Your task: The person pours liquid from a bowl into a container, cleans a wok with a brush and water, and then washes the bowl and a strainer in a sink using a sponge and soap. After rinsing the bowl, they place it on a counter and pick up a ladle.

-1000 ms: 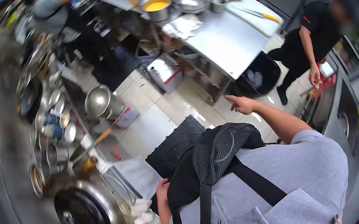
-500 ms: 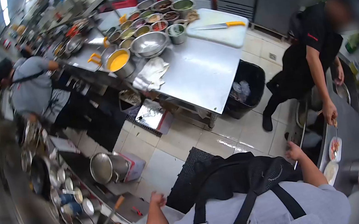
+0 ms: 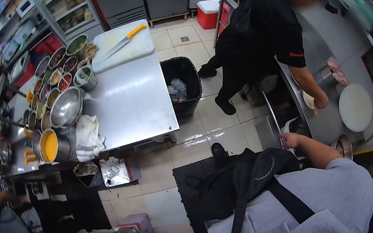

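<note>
Head view showed the right hand (image 3: 290, 140) at the near end of a metal rail (image 3: 273, 118), which ran along the outer side of what seemed an undercounter drawer (image 3: 279, 100). The drawer stood out below the front edge of the right-hand tabletop (image 3: 323, 121). About the grip, the fingers looked bent toward the rail, but I could not tell whether they grasped it or only rested near. The left hand was outside the picture, so its state could not be told.

For a good hold, in my judgement, the fingers needed to wrap the rail fully and draw evenly along its line, so that the drawer did not twist. A steel pan (image 3: 344, 147) lay just beside the upper arm, near the yellow-edged near corner of the tabletop; the elbow was better held low and away from it. Further along the front edge, a co-worker's hand (image 3: 321, 100) was over a small pale dish (image 3: 308, 99), with a round white board (image 3: 356, 108) nearby, therefore a slow, smooth motion seemed safest. The tiled floor (image 3: 238, 137) looked shiny, perhaps wet, and firm footing on the black mat (image 3: 184, 184) appeared advisable.
</note>
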Motion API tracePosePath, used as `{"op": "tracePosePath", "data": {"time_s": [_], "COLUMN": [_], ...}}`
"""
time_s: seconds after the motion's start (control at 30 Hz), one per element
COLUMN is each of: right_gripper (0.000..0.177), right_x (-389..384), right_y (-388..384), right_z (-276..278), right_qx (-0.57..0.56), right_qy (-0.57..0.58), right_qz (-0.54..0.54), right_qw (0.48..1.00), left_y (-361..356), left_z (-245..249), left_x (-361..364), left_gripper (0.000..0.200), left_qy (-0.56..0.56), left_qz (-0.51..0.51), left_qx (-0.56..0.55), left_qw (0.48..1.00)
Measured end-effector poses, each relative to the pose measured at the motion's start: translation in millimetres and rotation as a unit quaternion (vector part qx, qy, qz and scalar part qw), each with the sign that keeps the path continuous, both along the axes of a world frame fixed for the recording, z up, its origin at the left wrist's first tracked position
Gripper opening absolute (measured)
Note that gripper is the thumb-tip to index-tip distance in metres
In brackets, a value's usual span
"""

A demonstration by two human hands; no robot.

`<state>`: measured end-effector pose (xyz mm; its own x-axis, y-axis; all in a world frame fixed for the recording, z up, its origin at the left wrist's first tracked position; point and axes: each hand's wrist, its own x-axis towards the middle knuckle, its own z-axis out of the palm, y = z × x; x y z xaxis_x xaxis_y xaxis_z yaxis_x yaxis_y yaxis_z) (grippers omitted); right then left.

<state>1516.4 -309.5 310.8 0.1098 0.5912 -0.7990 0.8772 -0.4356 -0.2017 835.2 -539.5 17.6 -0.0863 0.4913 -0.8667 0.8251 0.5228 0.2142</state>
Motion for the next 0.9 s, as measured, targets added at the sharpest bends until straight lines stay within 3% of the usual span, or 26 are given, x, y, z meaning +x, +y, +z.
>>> {"op": "tracePosePath", "data": {"time_s": [0.07, 0.1, 0.13, 0.17, 0.23, 0.3, 0.33, 0.37, 0.4, 0.47, 0.5, 0.53, 0.6, 0.63, 0.67, 0.73, 0.9], "right_gripper": [0.064, 0.069, 0.067, 0.066, 0.063, 0.066, 0.065, 0.063, 0.062, 0.061, 0.058, 0.059, 0.061, 0.061, 0.061, 0.061, 0.06], "right_x": [-28, -42, -46, -48, -66, -45, -45, -40, -48, -47, -51, -53, -47, -36, -24, 2, 76], "right_y": [19, 32, 44, 55, 96, 129, 149, 161, 171, 191, 198, 202, 206, 204, 201, 187, 116], "right_z": [11, 26, 32, 37, 80, 75, 97, 99, 131, 143, 155, 165, 183, 189, 193, 188, 131], "right_qx": [0.017, -0.013, 0.033, 0.078, 0.097, 0.284, 0.274, 0.341, 0.304, 0.306, 0.302, 0.319, 0.327, 0.33, 0.318, 0.301, 0.274], "right_qy": [0.045, 0.057, 0.071, 0.083, 0.147, 0.179, 0.176, 0.21, 0.199, 0.219, 0.208, 0.195, 0.204, 0.202, 0.206, 0.209, 0.235], "right_qz": [0.074, 0.049, 0.075, 0.1, 0.029, 0.105, 0.107, 0.105, 0.102, 0.12, 0.131, 0.144, 0.171, 0.158, 0.154, 0.132, -0.108], "right_qw": [0.996, 0.997, 0.994, 0.988, 0.984, 0.936, 0.939, 0.91, 0.926, 0.919, 0.921, 0.916, 0.907, 0.908, 0.913, 0.921, 0.926], "left_y": [55, 93, 142, 214, 334, 420, 455, 483, 506, 548, 575, 576, 594, 572, 547, 550, 545], "left_z": [-24, -33, -33, 14, 158, 256, 284, 313, 331, 321, 284, 276, 202, 221, 243, 209, 224], "left_x": [3, 1, 4, 1, 18, 45, 59, 80, 101, 134, 139, 161, 177, 209, 238, 231, 245], "left_gripper": [0.054, 0.055, 0.056, 0.057, 0.051, 0.042, 0.042, 0.041, 0.041, 0.042, 0.045, 0.052, 0.063, 0.072, 0.072, 0.07, 0.068], "left_qy": [-0.035, -0.042, -0.026, -0.134, -0.265, -0.293, -0.307, -0.334, -0.357, -0.318, -0.253, -0.139, -0.047, 0.064, 0.175, 0.176, 0.172], "left_qz": [-0.074, -0.155, -0.314, 0.134, 0.124, 0.034, 0.019, 0.034, 0.056, 0.076, 0.047, -0.01, -0.123, -0.147, -0.188, -0.172, -0.167], "left_qx": [0.024, 0.047, 0.093, -0.029, 0.11, 0.222, 0.253, 0.278, 0.303, 0.409, 0.472, 0.539, 0.606, 0.524, 0.494, 0.533, 0.518], "left_qw": [0.996, 0.986, 0.945, 0.981, 0.95, 0.929, 0.917, 0.9, 0.882, 0.852, 0.843, 0.831, 0.785, 0.837, 0.831, 0.809, 0.821]}}
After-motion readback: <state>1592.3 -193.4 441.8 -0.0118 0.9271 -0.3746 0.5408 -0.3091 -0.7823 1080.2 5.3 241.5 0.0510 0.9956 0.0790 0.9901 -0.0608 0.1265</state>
